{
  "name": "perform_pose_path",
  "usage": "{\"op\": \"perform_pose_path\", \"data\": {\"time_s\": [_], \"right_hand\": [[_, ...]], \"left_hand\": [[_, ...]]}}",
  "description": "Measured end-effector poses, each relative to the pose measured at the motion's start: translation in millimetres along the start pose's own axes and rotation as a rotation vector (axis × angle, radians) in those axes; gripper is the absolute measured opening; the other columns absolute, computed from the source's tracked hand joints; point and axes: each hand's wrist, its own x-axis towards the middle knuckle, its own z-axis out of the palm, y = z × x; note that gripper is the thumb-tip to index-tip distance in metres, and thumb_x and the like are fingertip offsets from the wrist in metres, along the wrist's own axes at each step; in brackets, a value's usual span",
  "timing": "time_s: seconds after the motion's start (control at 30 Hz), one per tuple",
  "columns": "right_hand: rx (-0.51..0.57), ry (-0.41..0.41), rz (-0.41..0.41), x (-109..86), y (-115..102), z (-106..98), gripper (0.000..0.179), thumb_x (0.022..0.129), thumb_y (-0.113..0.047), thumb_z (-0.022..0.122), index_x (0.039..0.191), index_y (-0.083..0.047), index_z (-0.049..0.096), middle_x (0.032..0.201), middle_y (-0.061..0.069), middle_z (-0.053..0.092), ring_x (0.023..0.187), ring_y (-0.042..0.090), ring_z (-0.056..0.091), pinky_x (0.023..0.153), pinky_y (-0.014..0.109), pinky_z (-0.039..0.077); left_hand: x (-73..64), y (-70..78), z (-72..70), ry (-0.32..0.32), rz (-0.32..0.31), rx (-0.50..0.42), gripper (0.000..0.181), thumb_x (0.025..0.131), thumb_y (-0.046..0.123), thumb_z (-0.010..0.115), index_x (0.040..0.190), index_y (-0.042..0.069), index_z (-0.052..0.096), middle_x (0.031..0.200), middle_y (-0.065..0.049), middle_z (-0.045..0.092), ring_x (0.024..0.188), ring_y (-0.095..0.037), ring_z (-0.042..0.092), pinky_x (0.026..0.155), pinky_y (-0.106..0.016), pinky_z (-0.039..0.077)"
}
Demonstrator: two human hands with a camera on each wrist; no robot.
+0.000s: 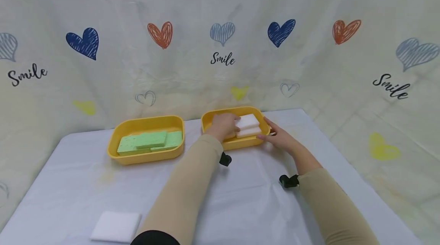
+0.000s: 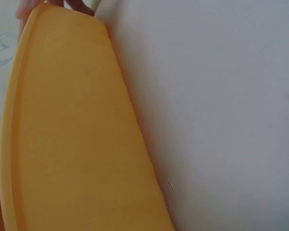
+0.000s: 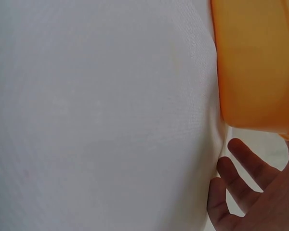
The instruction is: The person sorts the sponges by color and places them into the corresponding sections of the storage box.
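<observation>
My left hand [image 1: 224,124] reaches over the near rim of the right-hand yellow tray [image 1: 242,145], thumb and finger pinching the left end of the upper white sponge [image 1: 248,121]. Under it lies a second white sponge [image 1: 249,132]. My right hand [image 1: 283,140] holds the tray's right end, thumb at the near corner and a finger along the rim. In the right wrist view, several fingers [image 3: 253,163] spread beyond the tray's end wall [image 3: 260,72]. The left wrist view shows mostly the tray's outer side [image 2: 77,115]; the left hand's grip is hidden there.
A second yellow tray [image 1: 146,158] to the left holds several green sponges [image 1: 151,140]. One white sponge [image 1: 116,226] lies at the table's front left, beside my left sleeve [image 1: 185,184]. Behind the trays hangs a heart-printed sheet [image 1: 192,77]. White cloth covers the table [image 1: 247,199].
</observation>
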Motion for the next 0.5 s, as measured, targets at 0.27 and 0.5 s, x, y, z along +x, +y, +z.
{"op": "perform_pose_path", "data": {"time_s": [0.27, 0.5], "right_hand": [[-0.005, 0.009, -0.013, 0.4, -2.0, 1.6, 0.098, 0.085, -0.064, 0.065, 0.158, -0.042, 0.003, 0.147, 0.022, 0.037, 0.126, 0.040, 0.043, 0.108, 0.063, 0.033], [-0.011, 0.001, -0.018, 0.8, 0.1, -0.6, 0.100, 0.084, -0.066, 0.065, 0.158, -0.042, 0.003, 0.147, 0.023, 0.036, 0.125, 0.041, 0.043, 0.108, 0.063, 0.034]], "left_hand": [[-1.5, -0.7, 0.6, 0.004, -0.031, -0.020, 0.060, 0.089, 0.041, 0.073, 0.144, 0.027, 0.054, 0.144, 0.001, 0.054, 0.132, -0.028, 0.047, 0.115, -0.053, 0.025], [0.7, -0.9, -1.4, -0.008, -0.006, 0.066, 0.064, 0.091, 0.051, 0.067, 0.148, 0.031, 0.048, 0.145, 0.001, 0.052, 0.134, -0.027, 0.045, 0.112, -0.049, 0.032]]}}
